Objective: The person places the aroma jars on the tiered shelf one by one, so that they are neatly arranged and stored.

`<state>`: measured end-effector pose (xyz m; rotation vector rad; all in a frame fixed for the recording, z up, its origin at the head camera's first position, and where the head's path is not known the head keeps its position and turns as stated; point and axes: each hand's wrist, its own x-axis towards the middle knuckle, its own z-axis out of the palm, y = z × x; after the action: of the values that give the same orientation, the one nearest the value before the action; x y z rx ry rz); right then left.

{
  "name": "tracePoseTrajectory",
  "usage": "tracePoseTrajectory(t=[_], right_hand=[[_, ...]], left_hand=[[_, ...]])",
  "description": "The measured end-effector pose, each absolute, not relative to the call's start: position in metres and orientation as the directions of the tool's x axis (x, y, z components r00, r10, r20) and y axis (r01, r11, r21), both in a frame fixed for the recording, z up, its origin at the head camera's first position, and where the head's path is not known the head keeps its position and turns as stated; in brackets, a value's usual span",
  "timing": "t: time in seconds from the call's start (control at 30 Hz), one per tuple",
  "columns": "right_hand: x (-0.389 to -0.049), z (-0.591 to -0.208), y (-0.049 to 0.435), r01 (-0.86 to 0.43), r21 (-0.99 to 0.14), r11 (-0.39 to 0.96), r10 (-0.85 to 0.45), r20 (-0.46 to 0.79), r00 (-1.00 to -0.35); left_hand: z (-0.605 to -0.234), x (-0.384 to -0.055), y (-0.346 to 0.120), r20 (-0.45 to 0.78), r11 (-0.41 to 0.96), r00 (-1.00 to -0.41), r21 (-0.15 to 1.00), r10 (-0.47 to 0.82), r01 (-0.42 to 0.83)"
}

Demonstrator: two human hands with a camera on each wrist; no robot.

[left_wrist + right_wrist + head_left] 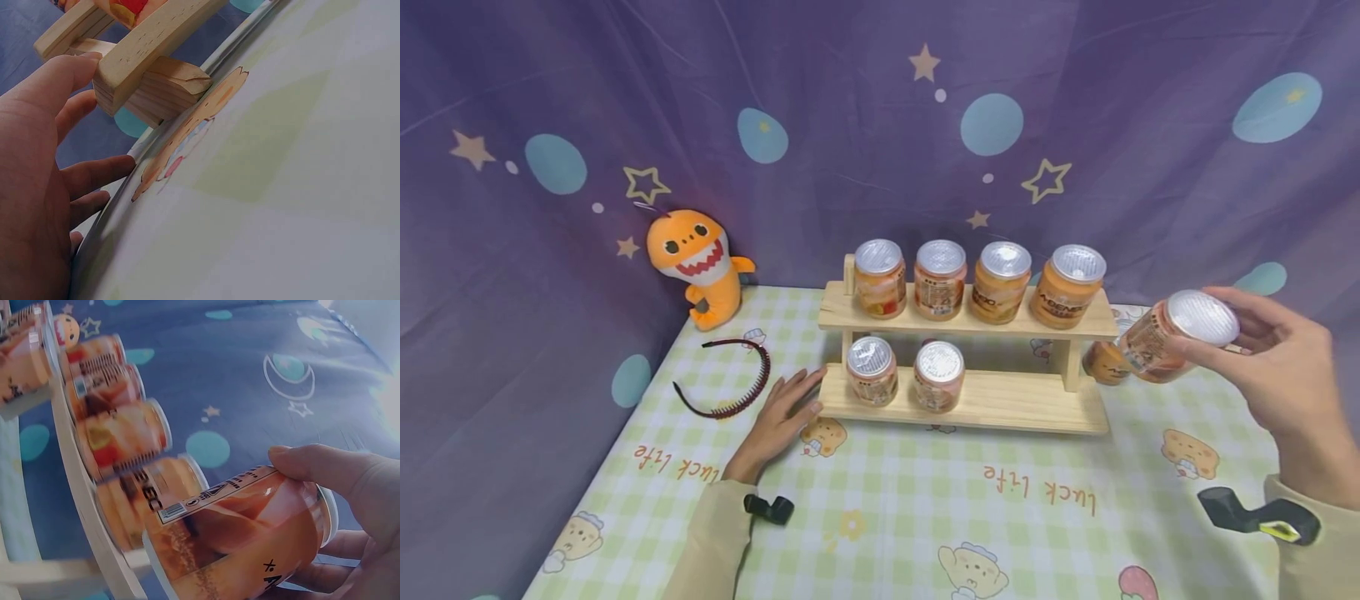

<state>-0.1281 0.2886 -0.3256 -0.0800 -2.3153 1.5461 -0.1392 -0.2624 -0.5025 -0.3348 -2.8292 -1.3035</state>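
My right hand [1292,367] grips a fruit jar [1156,343] with a silver lid, tilted and raised to the right of a two-tier wooden shelf [1022,402]. In the right wrist view, the thumb and fingers lie round the lid end of this jar [244,531], whose label shows peach pieces. My left hand [782,421] touches the left end of the lower board with its thumb and a finger, the other fingers extended; the left wrist view shows the board end [119,81] against them. Several jars [1002,287] line the upper tier, and two jars [938,383] stand on the lower left.
Another jar [1107,364] sits on the tablecloth [887,517] beside the shelf's right end, partly behind the held jar. At the left are an orange shark plush [711,275] and a dark toothed headband [760,383]. A purple patterned curtain [850,125] hangs behind.
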Motion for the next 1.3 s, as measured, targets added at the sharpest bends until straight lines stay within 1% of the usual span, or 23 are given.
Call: tracePoseTrajectory(t=[0.1, 0.23, 0.33, 0.6, 0.7, 0.83, 1.0, 1.17, 1.3], right_hand=[[-0.128, -0.327, 0.278, -0.205, -0.920, 0.334, 0.191, 0.279, -0.941], [-0.129, -0.331, 0.265, -0.236, -0.919, 0.316, 0.131, 0.289, -0.948], [-0.130, -0.333, 0.255, -0.233, -0.896, 0.377, 0.090, 0.286, -0.954], [-0.130, -0.342, 0.223, -0.232, -0.864, 0.447, 0.009, 0.264, -0.965], [-0.132, -0.348, 0.213, -0.253, -0.852, 0.458, -0.026, 0.272, -0.962], [-0.136, -0.357, 0.201, -0.286, -0.861, 0.420, -0.086, 0.276, -0.957], [-0.140, -0.368, 0.189, -0.273, -0.887, 0.374, -0.122, 0.244, -0.962], [-0.144, -0.378, 0.178, -0.242, -0.889, 0.389, -0.120, 0.212, -0.970], [-0.146, -0.386, 0.170, -0.246, -0.892, 0.379, -0.126, 0.213, -0.969]], left_hand=[[-0.503, -0.139, -0.263, 0.102, 0.628, -0.976, 0.751, 0.193, 0.203], [-0.503, -0.139, -0.263, 0.110, 0.630, -0.976, 0.748, 0.189, 0.206], [-0.504, -0.139, -0.264, 0.108, 0.634, -0.977, 0.746, 0.186, 0.203], [-0.505, -0.139, -0.264, 0.103, 0.631, -0.977, 0.749, 0.187, 0.200], [-0.505, -0.140, -0.264, 0.104, 0.633, -0.977, 0.748, 0.189, 0.202], [-0.505, -0.140, -0.264, 0.102, 0.637, -0.977, 0.744, 0.188, 0.200], [-0.504, -0.140, -0.263, 0.096, 0.643, -0.978, 0.741, 0.187, 0.196], [-0.504, -0.140, -0.263, 0.099, 0.641, -0.977, 0.741, 0.189, 0.199], [-0.504, -0.140, -0.263, 0.092, 0.642, -0.978, 0.742, 0.188, 0.193]])
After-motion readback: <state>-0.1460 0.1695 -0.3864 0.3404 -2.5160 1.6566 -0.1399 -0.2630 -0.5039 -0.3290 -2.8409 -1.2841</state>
